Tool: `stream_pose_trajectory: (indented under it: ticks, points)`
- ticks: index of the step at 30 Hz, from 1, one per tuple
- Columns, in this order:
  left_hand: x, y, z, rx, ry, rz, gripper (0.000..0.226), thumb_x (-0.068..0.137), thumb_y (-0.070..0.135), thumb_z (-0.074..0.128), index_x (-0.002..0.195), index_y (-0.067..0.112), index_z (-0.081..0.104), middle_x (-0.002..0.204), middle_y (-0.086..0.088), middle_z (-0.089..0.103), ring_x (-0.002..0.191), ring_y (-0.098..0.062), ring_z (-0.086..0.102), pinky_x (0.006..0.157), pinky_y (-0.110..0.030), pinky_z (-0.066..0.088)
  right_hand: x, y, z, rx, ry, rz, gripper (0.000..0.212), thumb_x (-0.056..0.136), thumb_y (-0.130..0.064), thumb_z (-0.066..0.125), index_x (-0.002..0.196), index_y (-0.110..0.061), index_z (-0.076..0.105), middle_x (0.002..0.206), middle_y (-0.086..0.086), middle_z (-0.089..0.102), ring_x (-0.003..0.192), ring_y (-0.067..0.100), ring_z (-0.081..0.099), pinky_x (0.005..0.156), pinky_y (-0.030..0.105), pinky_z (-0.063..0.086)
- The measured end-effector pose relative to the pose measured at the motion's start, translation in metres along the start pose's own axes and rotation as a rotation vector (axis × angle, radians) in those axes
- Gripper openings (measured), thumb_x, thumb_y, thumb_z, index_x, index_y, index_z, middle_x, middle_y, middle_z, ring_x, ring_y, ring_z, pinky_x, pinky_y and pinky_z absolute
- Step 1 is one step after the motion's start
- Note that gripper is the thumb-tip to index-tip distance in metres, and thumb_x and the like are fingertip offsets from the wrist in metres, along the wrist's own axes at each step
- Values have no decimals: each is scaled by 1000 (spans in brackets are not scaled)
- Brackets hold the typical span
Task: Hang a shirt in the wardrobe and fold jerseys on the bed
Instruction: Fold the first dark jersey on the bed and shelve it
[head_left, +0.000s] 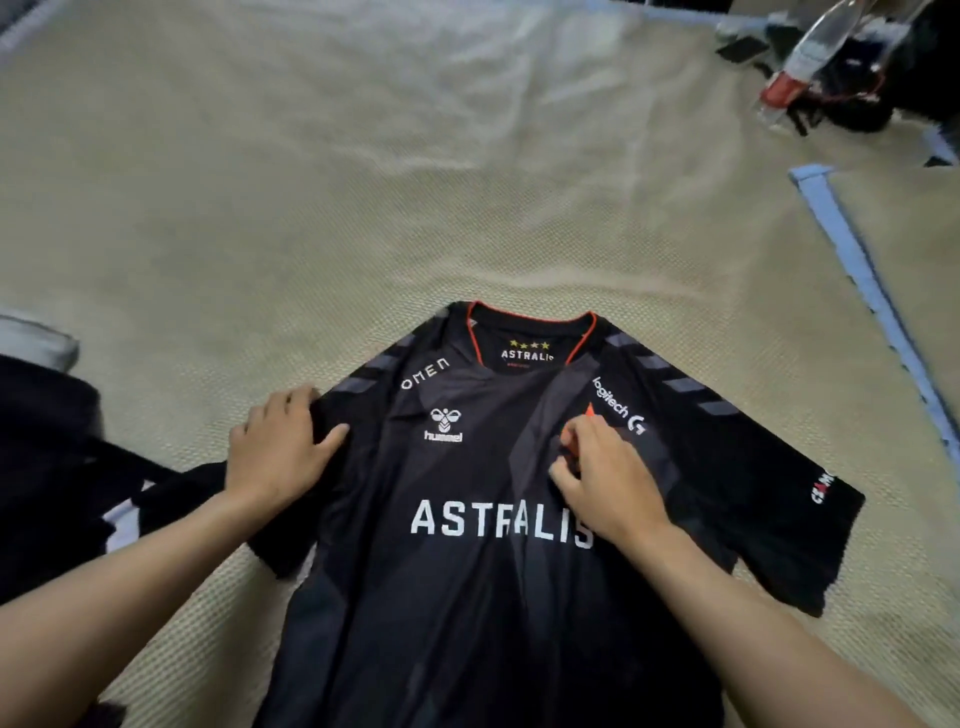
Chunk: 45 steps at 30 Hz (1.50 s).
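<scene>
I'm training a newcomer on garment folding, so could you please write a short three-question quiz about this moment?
1. True or false: the black jersey lies front-up on the bed.
2. Which hand grips a sleeve? A) left hand B) right hand
3. What colour trims the collar?

Key: 1 true. 2 A; the right hand pinches fabric at the chest. 3 Red-orange.

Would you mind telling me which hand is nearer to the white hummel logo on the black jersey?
Left. The left hand grips the sleeve just beside the white hummel logo; the right hand pinches fabric farther across the chest.
</scene>
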<state>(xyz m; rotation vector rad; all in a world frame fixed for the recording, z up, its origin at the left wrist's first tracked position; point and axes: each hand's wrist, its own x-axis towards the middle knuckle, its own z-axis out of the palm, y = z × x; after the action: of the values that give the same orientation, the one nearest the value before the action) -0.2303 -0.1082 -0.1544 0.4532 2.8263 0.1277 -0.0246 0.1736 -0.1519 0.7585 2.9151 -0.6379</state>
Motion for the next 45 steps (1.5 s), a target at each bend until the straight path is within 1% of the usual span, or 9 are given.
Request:
stream_pose_trajectory:
  ticks: [8,13,16,19,26,31,36,41,45]
  points:
    - [15,-62,-4,-292,-33,-29,10,98,27,59,100,18,62,104,-4,64,101,-31,62,83,-42,48,18,-91,62,-142,-214,-177,60,99,-43,45,155,-27,32,168,2,20,154,22,19,126,47,18]
    - [39,-84,-19,-348,68,-125,17,100,35,53,105,18,52,101,-5,61,97,-31,59,82,-43,45,0,-82,68,-278,-277,-151,65,104,-57,20,161,-39,-5,170,-7,-13,157,16,-10,126,52,-1]
    - [39,-97,-26,-505,-134,-262,42,84,51,72,99,16,55,90,0,63,87,-24,60,77,-35,47,-7,-81,68,-284,-264,-134,67,104,-59,22,161,-38,-6,170,-8,-14,157,16,-11,126,51,-2]
    - [33,-115,-25,-519,-326,-223,17,81,25,80,88,11,72,87,-7,73,86,-26,69,68,-28,48,-14,-75,72,-271,-256,-131,68,102,-61,19,161,-37,-6,170,-7,-14,157,16,-12,126,50,-2]
    - [52,-150,-28,-576,92,-453,40,88,30,75,62,7,55,65,-12,51,66,-25,49,60,-32,36,-24,-66,73,-237,-245,-120,73,98,-67,8,162,-35,-6,170,-6,-13,157,15,-10,127,47,-2]
    - [51,-156,-13,-795,123,-430,28,92,35,69,83,9,65,71,-7,58,75,-21,56,63,-29,42,-35,-62,72,-203,-242,-101,69,104,-59,25,163,-32,0,171,-5,-9,158,16,-7,127,46,-1]
    - [6,-146,-16,-414,298,-235,45,81,29,75,117,23,48,106,-6,63,100,-27,62,95,-48,50,-67,-50,65,-164,-252,-66,68,105,-53,34,163,-28,8,172,-2,-2,158,19,-1,127,47,6]
    - [-125,-88,2,-509,-110,29,16,86,26,73,88,20,58,76,4,66,75,-20,64,75,-42,52,-140,-22,49,-134,-263,60,73,101,-50,50,161,-23,20,171,2,10,157,23,13,125,49,18]
    - [-242,-75,30,-503,-424,7,42,78,42,82,99,25,50,81,9,63,75,-12,62,69,-37,49,-231,11,27,-98,-120,426,78,84,-50,74,141,-4,47,146,17,48,130,36,52,101,51,49]
